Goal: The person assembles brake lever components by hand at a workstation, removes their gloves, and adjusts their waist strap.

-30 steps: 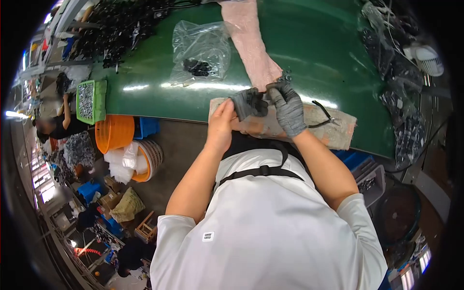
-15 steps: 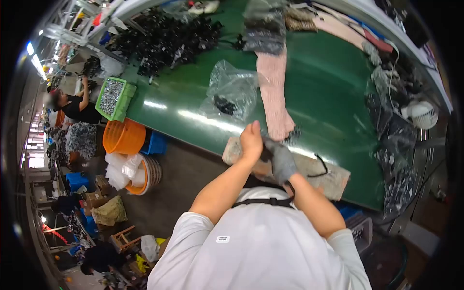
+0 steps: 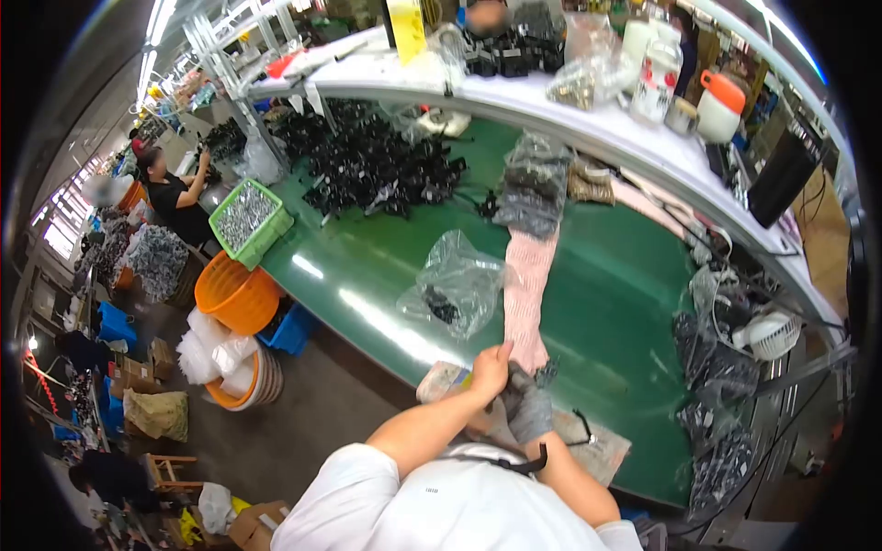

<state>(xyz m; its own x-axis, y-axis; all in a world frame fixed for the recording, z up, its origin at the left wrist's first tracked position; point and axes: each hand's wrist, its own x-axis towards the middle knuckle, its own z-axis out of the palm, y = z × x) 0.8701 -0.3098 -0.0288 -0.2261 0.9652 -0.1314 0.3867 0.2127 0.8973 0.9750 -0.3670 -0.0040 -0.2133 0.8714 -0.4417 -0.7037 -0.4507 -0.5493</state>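
Observation:
My left hand (image 3: 490, 372) is bare and closed, held close against my right hand (image 3: 527, 406), which wears a grey glove and is also closed. Whatever lies between the fingers is hidden. Both hands are above a worn, pale board (image 3: 597, 448) at the near edge of the green table (image 3: 616, 321). A thin black hooked piece (image 3: 582, 428) lies on that board. Just beyond my fingers ends a strip of pink ribbed cloth (image 3: 529, 294), with small dark bits (image 3: 548, 371) beside it. Left of the cloth sits a clear plastic bag (image 3: 464, 280) with black parts inside.
Black parts (image 3: 377, 165) are heaped at the far left, near a green crate (image 3: 276, 225) of small metal pieces. Orange baskets (image 3: 234, 294) stand below the table's left edge. Bagged dark goods (image 3: 721, 441) and a white fan (image 3: 772, 335) line the right; a shelf (image 3: 514, 92) crosses behind.
The camera view has tilted up, so the shelf with bottles now shows and the table and hands sit lower. My hands stay together near the cloth's end.

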